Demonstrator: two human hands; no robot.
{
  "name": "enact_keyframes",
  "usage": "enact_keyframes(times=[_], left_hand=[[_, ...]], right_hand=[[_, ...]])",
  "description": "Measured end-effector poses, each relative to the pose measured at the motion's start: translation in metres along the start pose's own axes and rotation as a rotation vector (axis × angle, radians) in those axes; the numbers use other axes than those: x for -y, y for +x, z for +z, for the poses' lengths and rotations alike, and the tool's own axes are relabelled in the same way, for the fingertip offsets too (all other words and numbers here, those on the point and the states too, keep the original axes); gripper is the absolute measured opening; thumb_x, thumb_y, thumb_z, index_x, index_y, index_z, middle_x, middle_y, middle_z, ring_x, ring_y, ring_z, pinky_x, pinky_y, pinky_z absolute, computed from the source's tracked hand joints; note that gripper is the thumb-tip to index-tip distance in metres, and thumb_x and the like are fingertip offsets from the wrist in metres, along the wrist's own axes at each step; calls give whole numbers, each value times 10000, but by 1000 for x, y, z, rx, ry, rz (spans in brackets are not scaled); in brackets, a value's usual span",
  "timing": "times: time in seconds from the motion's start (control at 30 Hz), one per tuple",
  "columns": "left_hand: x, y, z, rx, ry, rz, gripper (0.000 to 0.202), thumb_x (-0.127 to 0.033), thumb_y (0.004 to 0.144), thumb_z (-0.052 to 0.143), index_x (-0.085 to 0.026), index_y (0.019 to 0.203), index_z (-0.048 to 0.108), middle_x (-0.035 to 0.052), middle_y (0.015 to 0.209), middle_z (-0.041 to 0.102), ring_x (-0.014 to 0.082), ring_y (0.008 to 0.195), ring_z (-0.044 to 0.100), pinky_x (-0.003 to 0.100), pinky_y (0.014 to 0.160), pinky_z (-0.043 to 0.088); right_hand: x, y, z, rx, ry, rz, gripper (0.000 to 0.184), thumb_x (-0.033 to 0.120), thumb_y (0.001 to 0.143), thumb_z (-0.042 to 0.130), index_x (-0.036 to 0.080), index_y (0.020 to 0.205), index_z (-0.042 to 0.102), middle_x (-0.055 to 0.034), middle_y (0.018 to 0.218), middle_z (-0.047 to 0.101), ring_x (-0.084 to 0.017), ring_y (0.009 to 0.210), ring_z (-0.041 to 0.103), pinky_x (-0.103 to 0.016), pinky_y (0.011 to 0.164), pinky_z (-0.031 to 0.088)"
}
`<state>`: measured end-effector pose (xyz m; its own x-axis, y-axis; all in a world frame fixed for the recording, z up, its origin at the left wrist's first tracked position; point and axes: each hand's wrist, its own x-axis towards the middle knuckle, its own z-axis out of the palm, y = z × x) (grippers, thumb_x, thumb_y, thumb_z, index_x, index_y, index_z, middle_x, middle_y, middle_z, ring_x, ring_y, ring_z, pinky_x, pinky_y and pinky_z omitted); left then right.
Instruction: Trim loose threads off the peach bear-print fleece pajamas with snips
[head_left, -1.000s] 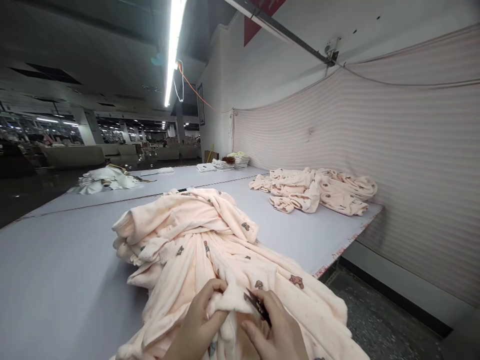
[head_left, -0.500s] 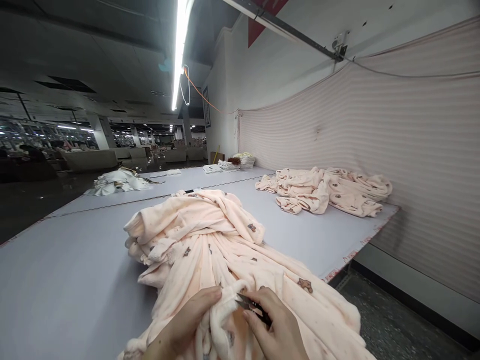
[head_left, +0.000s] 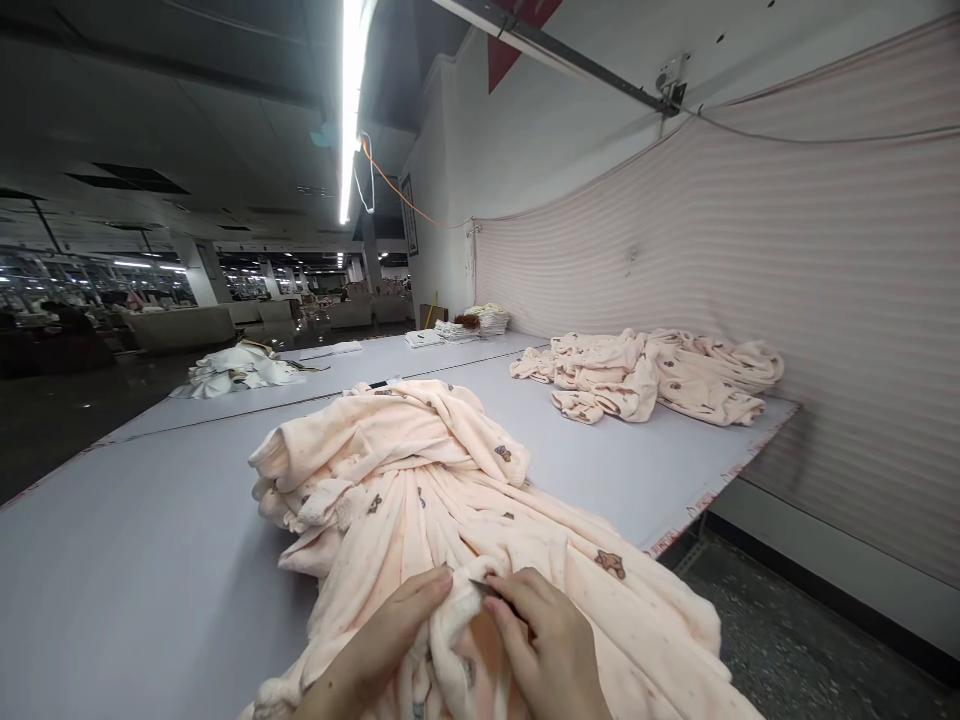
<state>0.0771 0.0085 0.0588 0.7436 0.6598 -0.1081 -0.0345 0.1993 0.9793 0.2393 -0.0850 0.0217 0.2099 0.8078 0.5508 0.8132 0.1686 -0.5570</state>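
A pale pink plush garment (head_left: 450, 500) with small brown bear prints lies gathered in folds over the near edge of the table. My left hand (head_left: 382, 635) is closed on a bunched edge of it, thumb on top. Close by on the right, my right hand (head_left: 551, 640) grips small dark thread snips (head_left: 482, 588). Their pointed tips touch or nearly touch the raised fabric edge between my hands. The rest of the snips is hidden by my fingers.
More pink printed garments (head_left: 637, 375) are heaped at the right of the table (head_left: 150, 530). White cloth pieces (head_left: 244, 368) lie at the far left, and folded stacks (head_left: 480, 322) stand at the back. Striped cloth (head_left: 712, 230) covers the right wall.
The fingers of my right hand have closed further round the snips, so less of them shows. My left hand keeps its grip on the garment, and the view has shifted slightly.
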Motion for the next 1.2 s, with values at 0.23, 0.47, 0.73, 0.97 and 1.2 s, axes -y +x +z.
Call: enact_keyframes(times=[0.23, 0.47, 0.73, 0.97, 1.2], left_hand=[[-1, 1, -2, -30, -24, -39, 357, -484, 731, 686, -129, 758, 702, 28, 743, 641, 166, 724, 585, 227, 641, 465], [3, 2, 7, -61, -305, -105, 378, -426, 765, 672, -145, 1017, 653, 83, 826, 711, 220, 697, 648, 339, 639, 520], [-6, 9, -6, -305, -40, 173, 471, -521, 870, 446, -202, 1206, 532, 49, 862, 671, 210, 717, 627, 342, 703, 494], [4, 44, 38, -155, 961, 277, 131, -302, 753, 596, -206, 839, 615, 61, 864, 618, 256, 876, 579, 373, 828, 430], [-6, 44, 33, -149, 695, 293, 96, -280, 786, 526, -201, 734, 508, 58, 986, 647, 200, 881, 590, 299, 813, 437]], right_hand=[[-17, 7, 10, 4, 221, 221, 154, 207, 817, 533, 248, 920, 640, 11, 799, 639, -168, 750, 641, -231, 650, 481], [-8, -1, 9, -29, 150, 176, 80, 252, 786, 554, 238, 863, 571, 9, 799, 591, -162, 678, 579, -232, 582, 411], [-29, -8, -12, -164, 259, 373, 155, 360, 811, 553, 242, 871, 632, -15, 864, 653, -193, 793, 627, -254, 682, 456], [-64, -8, -18, -68, 581, 470, 269, 435, 867, 493, 199, 921, 609, -41, 840, 677, -225, 849, 627, -298, 790, 456], [-83, 14, -23, -164, 587, 504, 157, 328, 747, 631, 218, 767, 522, 8, 745, 593, -196, 764, 567, -282, 740, 422]])
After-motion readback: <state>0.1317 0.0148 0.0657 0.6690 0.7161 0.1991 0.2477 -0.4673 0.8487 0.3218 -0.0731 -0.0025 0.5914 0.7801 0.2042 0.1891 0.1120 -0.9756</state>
